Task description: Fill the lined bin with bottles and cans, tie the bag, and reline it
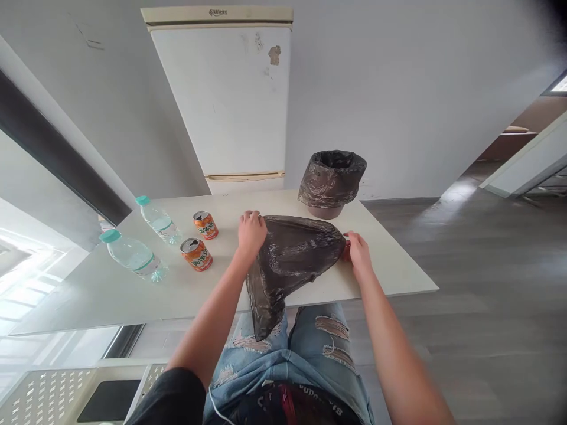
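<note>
A thin black plastic bag (301,251) is stretched between my two hands over the white table, its lower part hanging past the near edge. My left hand (252,231) is closed on the bag's upper left edge. At the bag's right end, my right hand (358,252) pinches the plastic; something reddish shows by its fingertips, too small to make out. Just beyond the bag stands a small bin (325,211) lined with another black bag (330,183), folded over its rim.
Two orange drink cans (206,225) stand upright left of my left hand. Farther left, two clear plastic bottles (133,257) with green caps stand on the white table (101,295). A white fridge (234,106) is behind the table; a plastic chair (48,395) is at lower left.
</note>
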### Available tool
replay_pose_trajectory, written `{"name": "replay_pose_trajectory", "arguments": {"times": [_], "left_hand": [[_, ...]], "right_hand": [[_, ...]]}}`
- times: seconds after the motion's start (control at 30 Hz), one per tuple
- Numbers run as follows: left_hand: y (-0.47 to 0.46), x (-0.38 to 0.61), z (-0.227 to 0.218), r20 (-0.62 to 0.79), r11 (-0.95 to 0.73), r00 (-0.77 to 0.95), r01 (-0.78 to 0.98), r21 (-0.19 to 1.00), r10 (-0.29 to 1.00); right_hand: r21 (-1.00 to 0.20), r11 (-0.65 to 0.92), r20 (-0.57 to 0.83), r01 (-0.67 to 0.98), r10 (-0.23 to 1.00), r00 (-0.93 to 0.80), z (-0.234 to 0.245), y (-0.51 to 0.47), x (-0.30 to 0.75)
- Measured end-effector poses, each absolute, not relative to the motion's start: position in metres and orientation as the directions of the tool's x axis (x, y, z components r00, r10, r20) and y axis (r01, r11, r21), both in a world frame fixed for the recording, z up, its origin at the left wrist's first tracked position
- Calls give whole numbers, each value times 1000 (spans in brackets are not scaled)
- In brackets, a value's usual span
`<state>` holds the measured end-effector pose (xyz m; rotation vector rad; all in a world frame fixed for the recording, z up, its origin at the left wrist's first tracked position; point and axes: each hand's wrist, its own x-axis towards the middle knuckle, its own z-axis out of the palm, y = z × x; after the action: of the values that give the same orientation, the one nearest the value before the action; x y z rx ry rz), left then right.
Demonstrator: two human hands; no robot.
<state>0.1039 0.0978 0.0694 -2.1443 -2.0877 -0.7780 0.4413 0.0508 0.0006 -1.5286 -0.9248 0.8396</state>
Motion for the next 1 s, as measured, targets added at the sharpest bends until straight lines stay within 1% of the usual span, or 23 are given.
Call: {"name": "replay_pose_trajectory", "arguments": {"times": [0.03, 0.1, 0.17, 0.2, 0.3, 0.4, 0.5, 0.6, 0.67, 0.73, 0.87, 1.0], "left_hand": [[81, 103, 67, 406, -100, -49, 936, 338, 913], [48, 98, 60, 416, -82, -97, 917, 391, 904], [20, 91, 50, 404, -48, -132, 913, 404, 905], [8, 89, 45, 395, -23, -149, 917, 398, 906], [-22, 91, 25, 372, 21, -160, 936, 351, 914], [-44, 106, 7, 361, -20, -109, 942, 335, 926], [-53, 118, 2, 344, -55, -89, 921, 387, 935], [-47, 124, 9, 295, -44, -111, 881, 471, 949], [-41, 128, 13, 266, -50, -97, 867, 495, 959], [-35, 133, 13, 258, -86, -40, 883, 461, 965], [-29, 141, 2, 204, -180, 122, 938, 295, 971], [-20, 128, -4, 137, -192, 168, 963, 191, 976]], "right_hand": [[-983, -86, -7, 159, 897, 441, 1, 54, 443], [-941, -60, 79, 332, 917, 391, 1, 61, 448], [-867, -26, 160, 498, 932, 326, -1, 68, 454], [-841, -18, 182, 541, 932, 313, -2, 71, 457], [-821, -32, 201, 570, 918, 342, -8, 76, 461], [-811, -29, 220, 585, 911, 350, -11, 75, 461], [-806, -14, 250, 592, 898, 362, -11, 74, 461], [-806, -11, 268, 591, 885, 382, -10, 74, 462], [-804, -10, 274, 595, 881, 386, -10, 75, 463], [-800, -10, 281, 600, 877, 390, -12, 76, 463], [-799, -15, 295, 601, 861, 414, -16, 77, 466], [-802, 0, 301, 598, 864, 404, -19, 77, 467]]}}
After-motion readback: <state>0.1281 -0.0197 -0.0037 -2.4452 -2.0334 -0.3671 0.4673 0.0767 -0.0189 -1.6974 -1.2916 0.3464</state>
